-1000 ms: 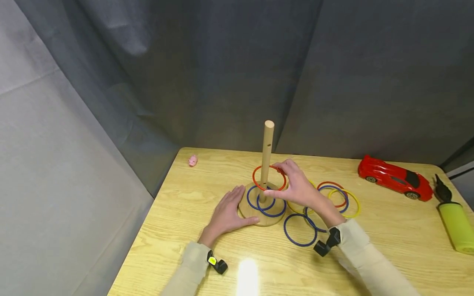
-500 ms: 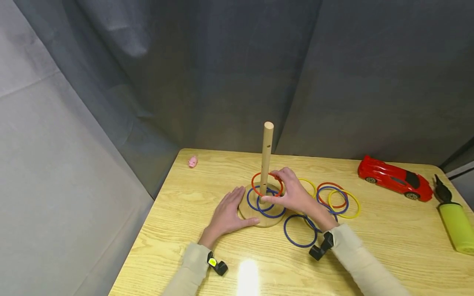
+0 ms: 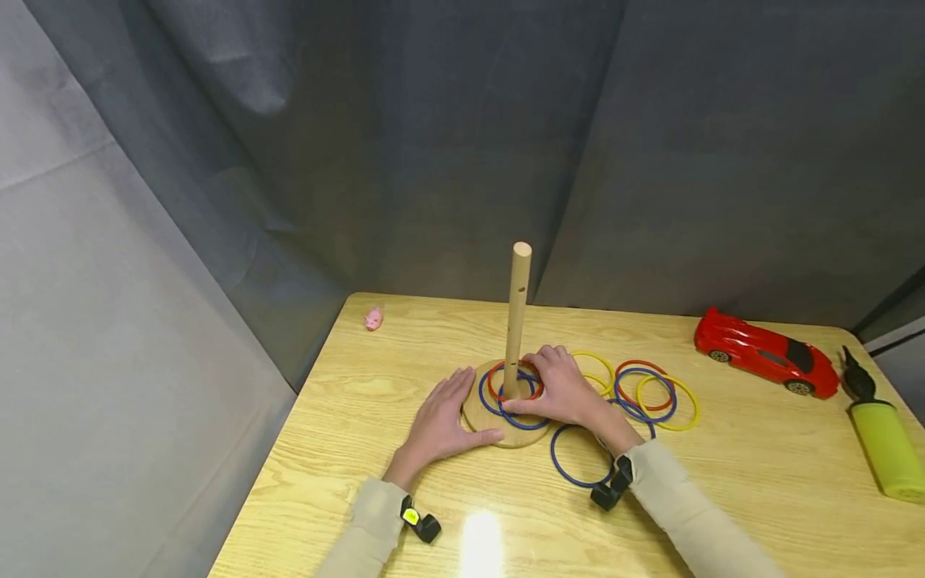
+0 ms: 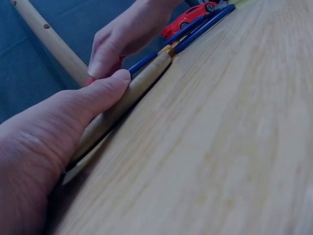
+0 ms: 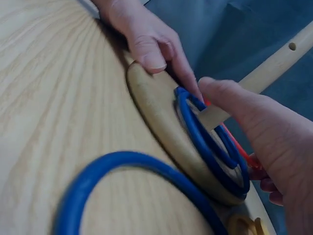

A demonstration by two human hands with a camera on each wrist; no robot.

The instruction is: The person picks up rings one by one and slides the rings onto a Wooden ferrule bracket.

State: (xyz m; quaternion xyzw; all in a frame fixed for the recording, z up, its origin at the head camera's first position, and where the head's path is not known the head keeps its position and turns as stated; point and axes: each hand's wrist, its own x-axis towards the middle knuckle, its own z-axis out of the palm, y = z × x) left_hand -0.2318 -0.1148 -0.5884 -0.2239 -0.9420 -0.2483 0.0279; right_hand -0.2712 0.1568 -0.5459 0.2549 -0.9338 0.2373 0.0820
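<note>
The red ring is around the post, low down and just over the two blue rings, which also encircle the post on the wooden base; whether it touches them, I cannot tell. I judge that the step in hand is to set this ring down at the foot of the post. Your right hand is clamped on it from the right side: the thumb is at its near part, the fingers are at its far right part, and so the ring lies between them, with its left part free of your grip. The next move probably calls for you to let the ring rest flat, then to spread thumb and fingers and go away to the right without pulling it. At the left of the base rests your left hand, its thumb and fingers wide apart, the thumb along the near edge; it seems to steady the base, so better to keep it there. More to the right, on the table, a loose blue ring lies near, and a yellow ring overlaps others, perhaps for later turns.
</note>
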